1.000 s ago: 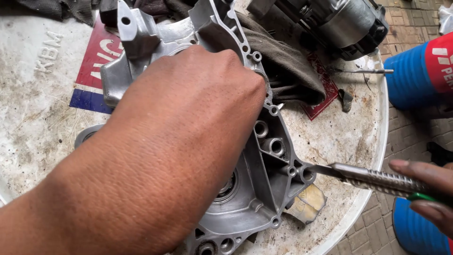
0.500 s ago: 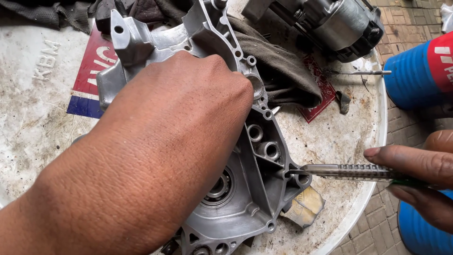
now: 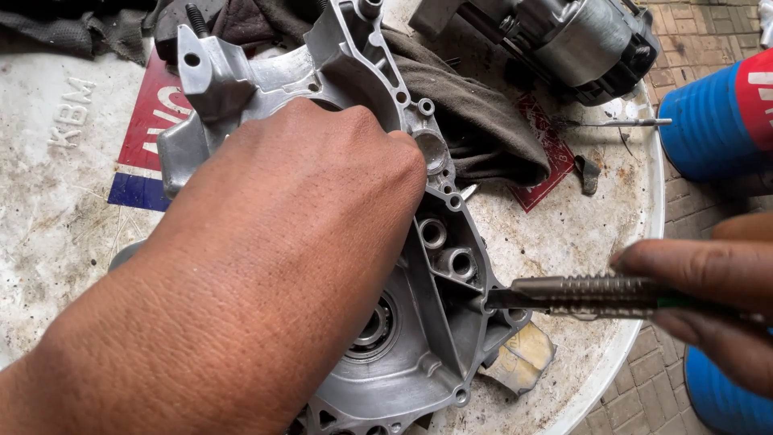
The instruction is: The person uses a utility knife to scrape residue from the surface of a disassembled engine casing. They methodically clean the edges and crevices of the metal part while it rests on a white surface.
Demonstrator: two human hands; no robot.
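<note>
**Aluminium casing held flat, tool at its right edge**

Aluminium engine casing (image 3: 419, 322) lies on our round white desk (image 3: 580, 242), its long axis running from the upper left, by the grey cloth (image 3: 483, 113), down toward the near edge of the view. Its open, ribbed face points up, and a bearing (image 3: 372, 326) shows in its lower half.

Our left hand (image 3: 266, 242) lies palm down across the casing's middle, fingers curled over its far rim; this grip presses on the casing rather than closing around it.

Our right hand (image 3: 708, 298) comes in from the right. Its grip is closed on a slim metal tool (image 3: 588, 294) with a ridged shaft. The tool's long axis is nearly level, tip pointing left and meeting a small boss on the casing's right edge. Whether the tip sits inside a hole, we cannot tell.

A yellowish block (image 3: 523, 354) lies just below that boss. A grey motor unit (image 3: 580, 40) lies at the far edge, and a blue drum (image 3: 708, 121) stands off the desk to the right.
</note>
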